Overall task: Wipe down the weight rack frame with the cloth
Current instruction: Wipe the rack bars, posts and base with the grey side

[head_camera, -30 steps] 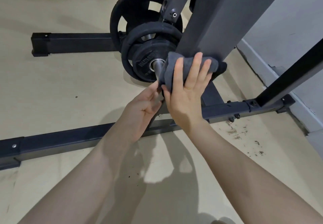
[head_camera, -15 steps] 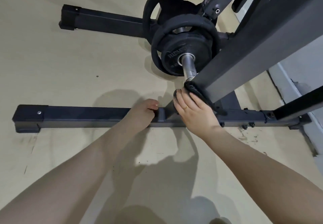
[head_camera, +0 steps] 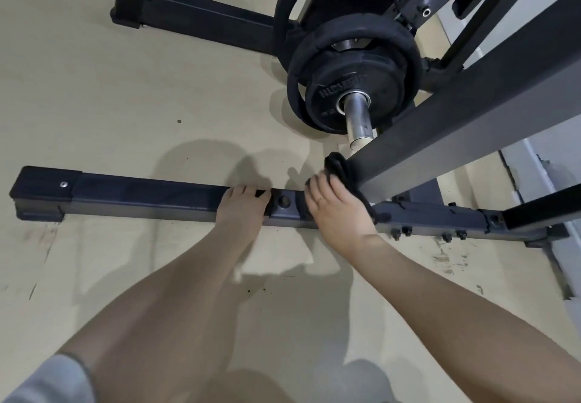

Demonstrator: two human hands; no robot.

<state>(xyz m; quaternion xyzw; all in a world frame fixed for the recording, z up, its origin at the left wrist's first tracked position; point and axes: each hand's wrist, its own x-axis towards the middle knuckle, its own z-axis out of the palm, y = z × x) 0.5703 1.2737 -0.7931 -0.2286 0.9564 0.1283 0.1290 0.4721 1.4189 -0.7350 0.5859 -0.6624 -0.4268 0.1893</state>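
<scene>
Beige floor carries the black weight rack frame. Right hand grips the dark cloth against the slanted upright; left hand curls over the base bar.

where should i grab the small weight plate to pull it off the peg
Grip the small weight plate by its outer rim at opposite sides, coming from the open end of the steel peg, which points toward the camera. Its face is flat, so only the rim offers purchase. It likely slides straight along the peg.
</scene>
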